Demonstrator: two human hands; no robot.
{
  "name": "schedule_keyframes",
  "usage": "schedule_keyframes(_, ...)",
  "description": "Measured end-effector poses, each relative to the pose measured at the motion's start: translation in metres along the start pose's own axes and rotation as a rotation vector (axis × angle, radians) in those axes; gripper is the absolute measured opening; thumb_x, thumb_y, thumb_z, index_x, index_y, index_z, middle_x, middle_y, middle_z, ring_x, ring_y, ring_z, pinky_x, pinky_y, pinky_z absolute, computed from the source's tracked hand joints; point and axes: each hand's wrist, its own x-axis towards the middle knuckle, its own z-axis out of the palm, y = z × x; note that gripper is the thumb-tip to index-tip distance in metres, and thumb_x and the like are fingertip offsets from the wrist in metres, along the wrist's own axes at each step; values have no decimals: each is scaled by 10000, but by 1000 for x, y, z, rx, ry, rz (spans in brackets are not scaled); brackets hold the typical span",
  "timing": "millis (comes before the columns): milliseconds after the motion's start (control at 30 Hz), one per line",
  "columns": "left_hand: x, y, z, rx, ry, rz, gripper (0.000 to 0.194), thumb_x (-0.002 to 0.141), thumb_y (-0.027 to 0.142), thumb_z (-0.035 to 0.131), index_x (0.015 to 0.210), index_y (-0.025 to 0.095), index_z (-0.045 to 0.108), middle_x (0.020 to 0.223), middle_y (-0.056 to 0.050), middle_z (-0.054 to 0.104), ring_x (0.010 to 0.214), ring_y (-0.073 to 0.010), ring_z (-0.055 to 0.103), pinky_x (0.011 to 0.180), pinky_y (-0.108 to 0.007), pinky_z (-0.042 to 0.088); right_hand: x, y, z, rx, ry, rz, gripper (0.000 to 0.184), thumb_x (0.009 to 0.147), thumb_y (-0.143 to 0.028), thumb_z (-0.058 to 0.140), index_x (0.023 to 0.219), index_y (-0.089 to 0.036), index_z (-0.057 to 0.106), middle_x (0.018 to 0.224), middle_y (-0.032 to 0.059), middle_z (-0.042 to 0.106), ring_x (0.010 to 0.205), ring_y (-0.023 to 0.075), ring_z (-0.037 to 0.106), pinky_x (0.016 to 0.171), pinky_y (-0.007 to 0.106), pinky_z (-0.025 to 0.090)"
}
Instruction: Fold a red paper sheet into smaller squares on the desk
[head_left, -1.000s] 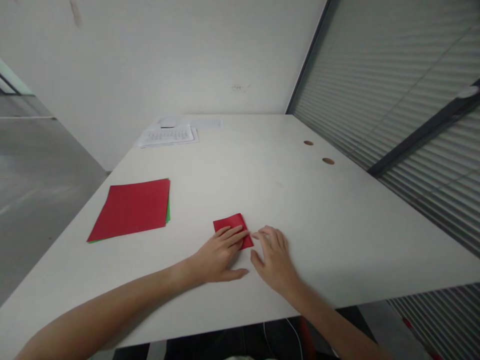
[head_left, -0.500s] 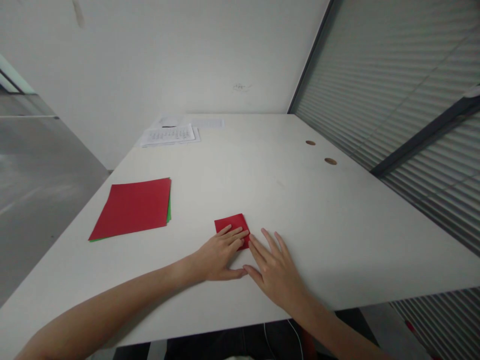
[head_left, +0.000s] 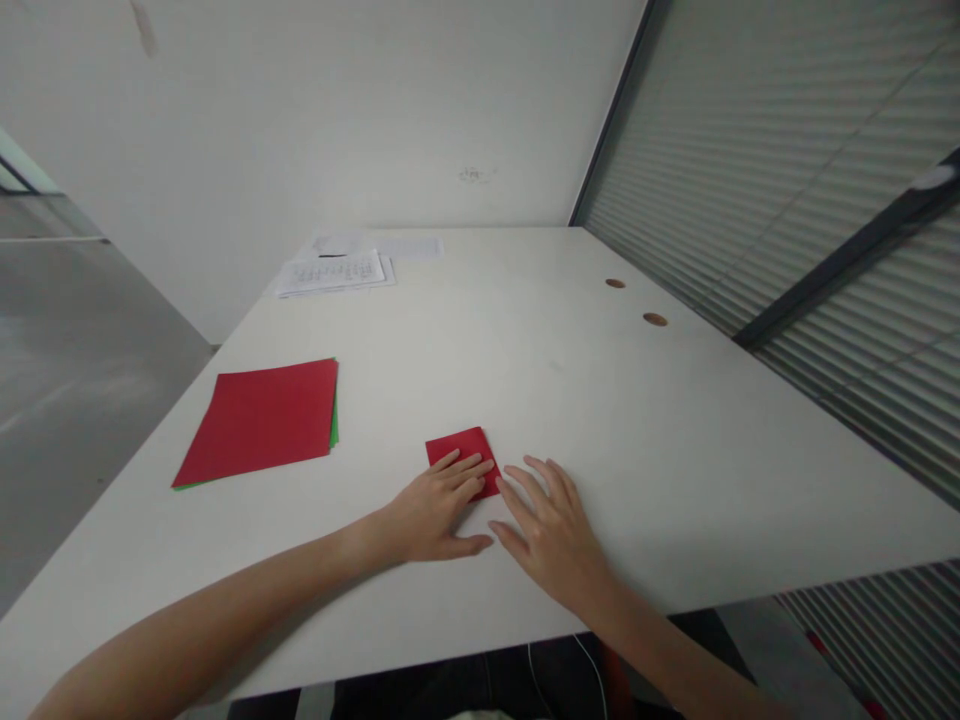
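A small folded red paper point(head_left: 461, 449) lies flat on the white table point(head_left: 675, 440). My left hand point(head_left: 439, 508) rests on the paper's near half, fingers stretched flat across it. Just to the right, my right hand point(head_left: 551, 532) lies on the table with its fingers spread, the index fingertip at the paper's near right corner. Neither hand grips anything.
A stack of red sheets point(head_left: 262, 420) with a green one beneath lies at the left. White printed papers point(head_left: 334, 271) sit at the far end. Two round cable holes point(head_left: 655, 319) are at the right. A slatted blind wall runs along the table's right side.
My right hand went from curled at the paper's right edge to lying flat with fingers spread. My left hand stays pressed on the paper.
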Motion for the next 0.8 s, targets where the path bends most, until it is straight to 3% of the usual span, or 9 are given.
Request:
schedule_keyframes(133,0,0,-1,-1,0,-10,632,844,522,616,1297,102,483,1473,-198,439,1414,-316,347,1169,-540,270,-4,1,2,-29,-11,46,319,883,-401,609,1077,-168,707,1203,123,652,1278,383,433,1086,595,324)
schedule_keyframes(267,0,1,-1,-19,5,-7,622,837,517,625,1298,125,485,1475,-201,433,1413,-322,349,1158,-552,279,-4,12,-2,12,39,50,223,918,-325,562,916,-182,733,1142,109,683,1261,343,480,1100,582,326)
schedule_keyframes(367,0,1,-1,-28,19,3,617,827,502,638,1294,127,489,1469,-199,444,1414,-318,348,1160,-554,269,7,16,0,96,37,-32,293,958,-310,490,1116,-169,693,1257,119,650,1278,284,501,1102,528,370)
schedule_keyframes(500,2,0,-1,-63,34,27,671,826,474,636,1375,156,420,1463,-180,459,1396,-302,386,1166,-560,254,29,10,10,202,-117,-154,537,979,-418,431,1426,-122,452,1446,152,497,1373,243,421,1120,478,383)
schedule_keyframes(633,3,0,0,-68,45,43,691,823,445,641,1398,145,402,1445,-181,479,1391,-304,393,1169,-540,275,43,12,22,236,-242,-197,678,959,-551,400,1477,-116,362,1483,150,444,1411,231,365,1166,478,310)
schedule_keyframes(800,1,1,-1,-31,9,22,659,831,467,638,1353,115,445,1455,-205,460,1410,-317,356,1158,-548,288,55,37,29,170,-278,-201,707,955,-599,349,1445,-93,409,1493,163,422,1405,255,374,1178,522,252)
